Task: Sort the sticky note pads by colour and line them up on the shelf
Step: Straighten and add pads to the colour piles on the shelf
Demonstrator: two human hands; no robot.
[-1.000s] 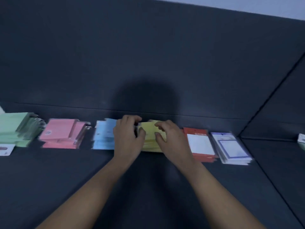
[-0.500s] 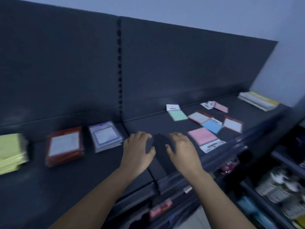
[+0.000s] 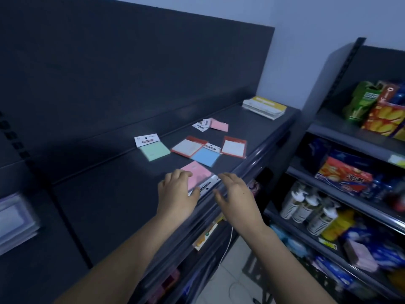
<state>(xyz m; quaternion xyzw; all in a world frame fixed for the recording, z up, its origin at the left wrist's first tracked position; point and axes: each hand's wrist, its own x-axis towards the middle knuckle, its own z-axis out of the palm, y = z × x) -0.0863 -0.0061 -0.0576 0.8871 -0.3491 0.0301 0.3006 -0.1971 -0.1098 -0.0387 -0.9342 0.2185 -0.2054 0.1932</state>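
Loose sticky note pads lie scattered on the dark shelf. Nearest is a pink pad by the front edge. My left hand hovers over its near left corner with fingers loosely bent, holding nothing. My right hand is spread open just right of the pad, above the shelf's front lip. Further back lie a blue pad, a green pad, two red-framed white pads and a small pink pad. A purple-framed stack sits at the far left.
A yellow-topped stack of pads lies at the shelf's far right end. To the right stands another rack with snack bags, bottles and packets. Lower shelves with goods show below the front edge.
My view has swung right from the sorted row to the scattered pads. Both hands left the yellow stack and moved right, now reaching the near pink pad.
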